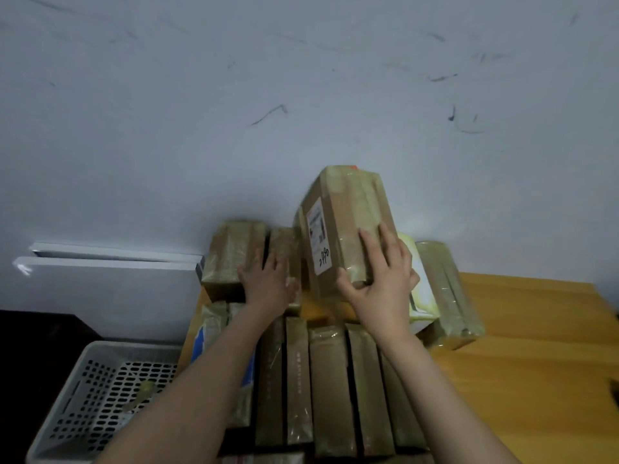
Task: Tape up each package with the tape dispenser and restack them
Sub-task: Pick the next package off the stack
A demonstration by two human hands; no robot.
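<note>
Dim room with flat, cool light and no hard shadows. The wall reads an even grey-blue. The bottom-left corner is nearly black. The wooden table is the only warm, saturated patch. There's soft glare on the tape wrap, strongest on the raised package. The whole frame is soft and smeary: left hand blurred, right hand slightly sharper. Wide-angle bend splays the plastic basket and the table edge outward.

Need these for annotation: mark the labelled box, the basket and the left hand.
labelled box (348, 226), head view, taped brown face.
basket (87, 413), head view, perforated floor.
left hand (268, 279), head view, back of the hand.
</note>
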